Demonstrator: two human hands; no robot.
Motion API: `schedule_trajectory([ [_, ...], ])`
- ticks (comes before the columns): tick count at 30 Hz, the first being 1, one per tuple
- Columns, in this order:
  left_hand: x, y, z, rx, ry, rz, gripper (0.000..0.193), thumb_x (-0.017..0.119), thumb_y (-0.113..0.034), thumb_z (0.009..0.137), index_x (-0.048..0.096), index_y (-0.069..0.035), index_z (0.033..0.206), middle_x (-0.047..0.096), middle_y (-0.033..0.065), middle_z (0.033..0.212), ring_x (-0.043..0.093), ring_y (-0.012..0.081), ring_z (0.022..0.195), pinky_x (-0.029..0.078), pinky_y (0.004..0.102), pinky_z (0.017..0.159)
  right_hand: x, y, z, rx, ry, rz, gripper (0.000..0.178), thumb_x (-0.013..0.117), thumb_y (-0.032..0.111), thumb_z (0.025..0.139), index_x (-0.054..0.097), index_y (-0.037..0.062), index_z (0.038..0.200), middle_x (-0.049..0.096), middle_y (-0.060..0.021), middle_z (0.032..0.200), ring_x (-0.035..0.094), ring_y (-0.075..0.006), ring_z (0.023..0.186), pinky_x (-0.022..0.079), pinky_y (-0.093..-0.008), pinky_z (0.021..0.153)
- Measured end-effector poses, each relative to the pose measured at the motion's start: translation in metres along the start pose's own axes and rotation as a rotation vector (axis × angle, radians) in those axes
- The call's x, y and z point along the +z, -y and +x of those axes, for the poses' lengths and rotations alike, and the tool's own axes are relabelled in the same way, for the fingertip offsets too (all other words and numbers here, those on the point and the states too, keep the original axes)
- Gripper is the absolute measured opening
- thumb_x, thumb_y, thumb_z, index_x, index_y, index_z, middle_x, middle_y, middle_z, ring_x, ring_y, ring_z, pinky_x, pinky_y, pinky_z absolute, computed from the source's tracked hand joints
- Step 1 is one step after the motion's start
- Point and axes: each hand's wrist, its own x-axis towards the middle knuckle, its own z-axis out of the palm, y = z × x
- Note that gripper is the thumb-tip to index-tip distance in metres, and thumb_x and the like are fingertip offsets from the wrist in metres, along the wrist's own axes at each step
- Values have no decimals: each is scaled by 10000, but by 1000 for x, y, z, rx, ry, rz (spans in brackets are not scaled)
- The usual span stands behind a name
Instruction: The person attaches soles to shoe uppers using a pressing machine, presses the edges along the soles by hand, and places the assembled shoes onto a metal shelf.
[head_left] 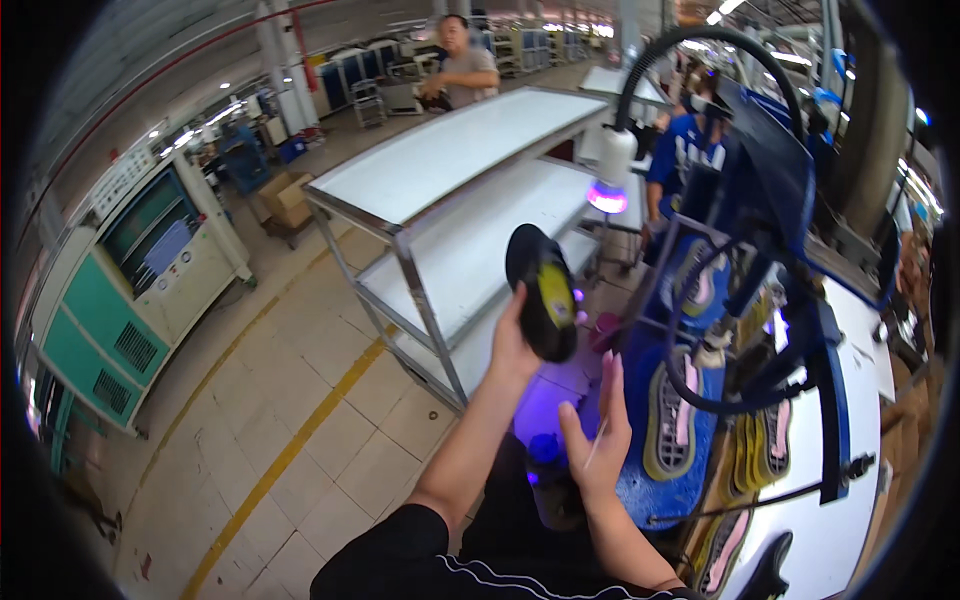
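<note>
My left hand (pixel 514 338) is closed around a black shoe sole (pixel 541 292) with a yellow-green patch, held up and tilted in front of me. My right hand (pixel 601 440) is lower and to the right, apart from the sole, with its fingers stretched and the thumb spread away. A thin pale line crosses the right palm; I cannot tell what it is. Below the hands stands a dark bottle-like container (pixel 553 490) with a blue top. A white lamp (pixel 612 170) glowing purple hangs beyond the sole.
At right, a grid-patterned sole (pixel 672 418) lies on a blue surface (pixel 662 497), beside several yellow-edged soles (pixel 752 452) on a white table (pixel 845 480). A black hose (pixel 690 398) curves over them. Ahead stands a tiered metal rack (pixel 440 165); a green-and-white machine (pixel 130 300) is left. Two people are farther off.
</note>
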Motion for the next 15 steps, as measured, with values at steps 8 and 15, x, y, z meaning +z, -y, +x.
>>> schedule_trajectory([
  [8,-4,-92,-22,1026,-146,1363,659,572,-313,1072,327,54,1562,393,243,1599,363,334,1504,251,409,1236,131,19,107,10,-197,603,294,758,46,919,686,-75,1177,725,-91,1122,675,-149,1003,529,-291,911],
  [15,-67,-184,22,1083,-875,1577,467,759,-371,935,592,29,1110,685,268,908,691,438,877,536,466,783,290,13,264,-329,-53,-12,361,805,157,810,691,-71,1065,738,-263,930,732,-420,902,557,-418,828],
])
